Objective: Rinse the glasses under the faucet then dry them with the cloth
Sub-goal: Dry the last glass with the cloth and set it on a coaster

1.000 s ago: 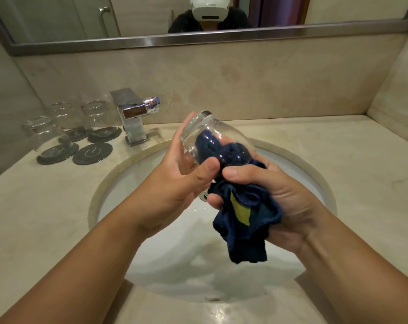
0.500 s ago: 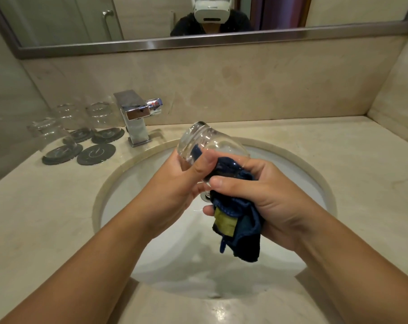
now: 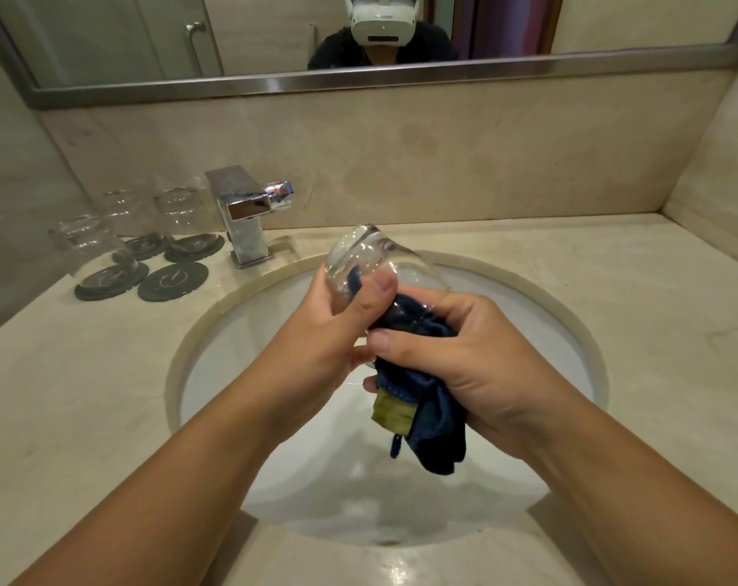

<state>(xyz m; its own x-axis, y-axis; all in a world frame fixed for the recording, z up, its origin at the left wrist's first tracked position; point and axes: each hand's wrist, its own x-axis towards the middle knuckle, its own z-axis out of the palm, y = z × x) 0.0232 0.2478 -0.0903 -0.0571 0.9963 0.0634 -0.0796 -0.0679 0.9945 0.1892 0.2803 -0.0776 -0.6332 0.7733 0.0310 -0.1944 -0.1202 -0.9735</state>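
gripping a clear glass over the sink, the left hand curls round it; the right hand clutches a blue cloth, apparently stuffed into the glass's mouth.

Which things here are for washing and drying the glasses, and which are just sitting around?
For the job: glass, gripped by the left hand; blue cloth, held by the right hand and stuffed into the glass; faucet; sink; three other glasses standing beside the faucet.

Just sitting around: four dark coasters; mirror.
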